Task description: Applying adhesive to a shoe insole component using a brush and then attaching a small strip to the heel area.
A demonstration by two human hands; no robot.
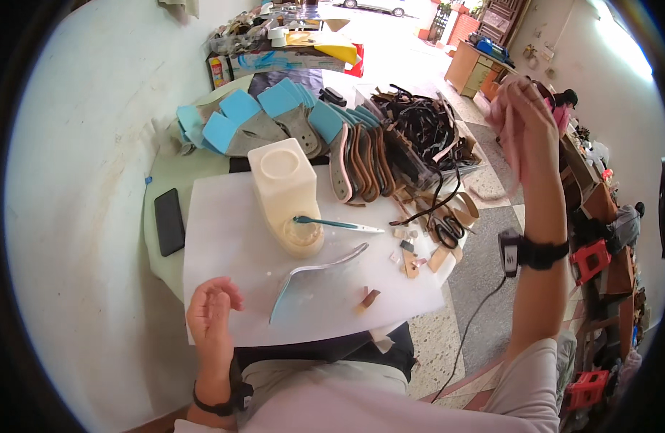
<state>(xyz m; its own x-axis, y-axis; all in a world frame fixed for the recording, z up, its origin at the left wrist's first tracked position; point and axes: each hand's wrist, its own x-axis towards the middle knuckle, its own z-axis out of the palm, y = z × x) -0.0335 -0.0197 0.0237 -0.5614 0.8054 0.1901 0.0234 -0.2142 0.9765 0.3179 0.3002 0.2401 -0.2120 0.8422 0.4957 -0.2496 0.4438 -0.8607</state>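
My right hand (pixel 532 119) is raised high at the right, out past the table, closed round a limp pinkish cloth (pixel 507 133), blurred at its edges. My left hand (pixel 213 312) hovers at the board's near left edge, fingers loosely bent and nothing in them. Between the hands a thin curved strip (pixel 311 270), grey with a bluish end, rests on the white board (pixel 224 245). Behind it stands a cream plastic container (pixel 285 189) with a round opening at its near end. A teal and white toothbrush (pixel 340 224) lies across that opening. A small brown scrap (pixel 371 296) lies nearby.
Grey and blue shoe parts (pixel 239 119) and brown curved straps (pixel 361 162) line the table's far side. Black straps fill a tray (pixel 426 123). Black-handled scissors (pixel 448 231) and scraps sit right; a dark phone (pixel 169 222) left. A cable (pixel 477 314) hangs from my right wrist device.
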